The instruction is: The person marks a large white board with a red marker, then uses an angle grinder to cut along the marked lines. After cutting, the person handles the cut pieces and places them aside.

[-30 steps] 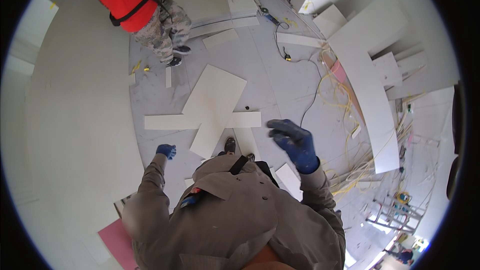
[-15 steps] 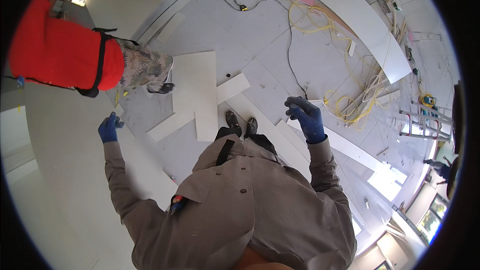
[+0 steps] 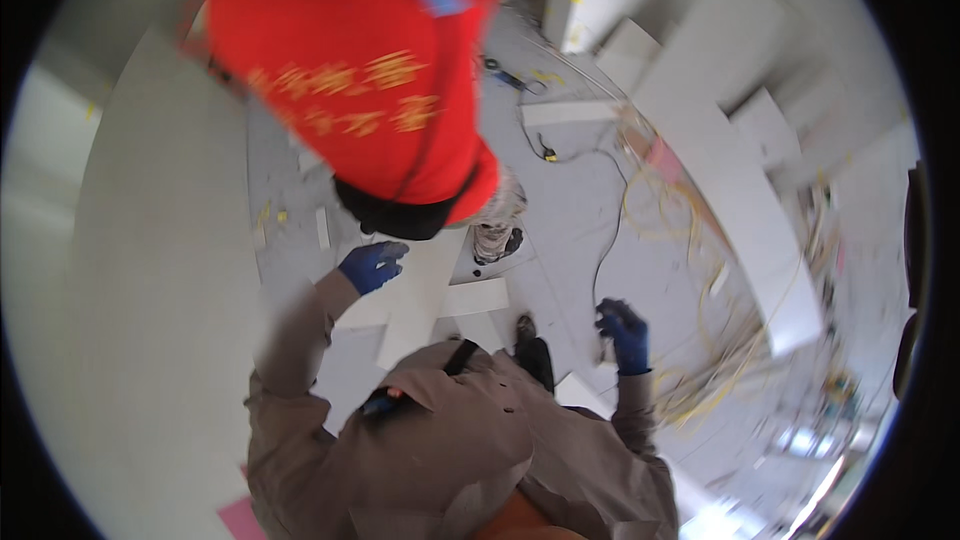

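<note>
My left hand point(image 3: 373, 266), in a blue glove, hangs over white boards on the floor, beside a person in a red shirt point(image 3: 370, 70). Its fingers are loosely bent and apart, with nothing visible in them. On the other side my right hand point(image 3: 624, 333), gloved in the same blue, is held above the floor. Its fingers curl slightly but stay apart, and I see nothing gripped. Below my left hand, white boards point(image 3: 425, 275) overlap each other on the grey floor. A smaller white strip point(image 3: 478, 296) lies across by my shoes point(image 3: 526, 328).
A large pale panel point(image 3: 150, 270) fills the left side. A black cable point(image 3: 612, 230) snakes over the floor to a blue power tool point(image 3: 503, 74). Yellow cord point(image 3: 690, 210) tangles by a long white board point(image 3: 735, 220) at right. Scrap strips point(image 3: 700, 395) are piled near it.
The person in red has moved from the far left to just ahead of me. My view has swung left and walking has shifted my feet. Both hands stay empty-looking.
</note>
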A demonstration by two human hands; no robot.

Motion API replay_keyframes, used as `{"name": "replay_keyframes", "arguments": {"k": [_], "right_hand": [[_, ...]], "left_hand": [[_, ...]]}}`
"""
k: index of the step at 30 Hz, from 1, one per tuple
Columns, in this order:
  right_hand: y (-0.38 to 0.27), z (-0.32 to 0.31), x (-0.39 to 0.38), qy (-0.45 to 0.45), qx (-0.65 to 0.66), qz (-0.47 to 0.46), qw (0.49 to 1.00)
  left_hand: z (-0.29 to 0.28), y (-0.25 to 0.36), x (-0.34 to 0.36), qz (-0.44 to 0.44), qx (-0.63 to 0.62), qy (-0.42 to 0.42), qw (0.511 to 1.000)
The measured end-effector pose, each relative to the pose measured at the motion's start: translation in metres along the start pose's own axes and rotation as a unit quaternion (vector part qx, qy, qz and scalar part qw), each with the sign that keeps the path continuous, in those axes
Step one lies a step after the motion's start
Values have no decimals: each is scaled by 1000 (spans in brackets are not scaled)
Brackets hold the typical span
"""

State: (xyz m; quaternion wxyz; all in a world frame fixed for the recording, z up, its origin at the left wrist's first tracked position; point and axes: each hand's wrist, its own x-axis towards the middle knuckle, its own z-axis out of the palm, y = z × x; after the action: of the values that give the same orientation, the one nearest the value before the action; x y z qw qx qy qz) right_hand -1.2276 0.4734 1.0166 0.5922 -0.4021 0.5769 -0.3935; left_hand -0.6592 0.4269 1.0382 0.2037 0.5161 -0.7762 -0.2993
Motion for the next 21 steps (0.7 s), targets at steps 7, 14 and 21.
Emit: {"name": "replay_keyframes", "arguments": {"k": [7,14,21], "right_hand": [[3,47,102,-395,-135,51,907],[7,199,156,-447,-306,-166,824],[-133,417,146,-342,-273,-298,849]], "left_hand": [[21,-52,-50,-162,-30,66,984],[17,-121,-257,-347,-356,201,844],[-24,-282,-271,-260,-371,276,848]]}}
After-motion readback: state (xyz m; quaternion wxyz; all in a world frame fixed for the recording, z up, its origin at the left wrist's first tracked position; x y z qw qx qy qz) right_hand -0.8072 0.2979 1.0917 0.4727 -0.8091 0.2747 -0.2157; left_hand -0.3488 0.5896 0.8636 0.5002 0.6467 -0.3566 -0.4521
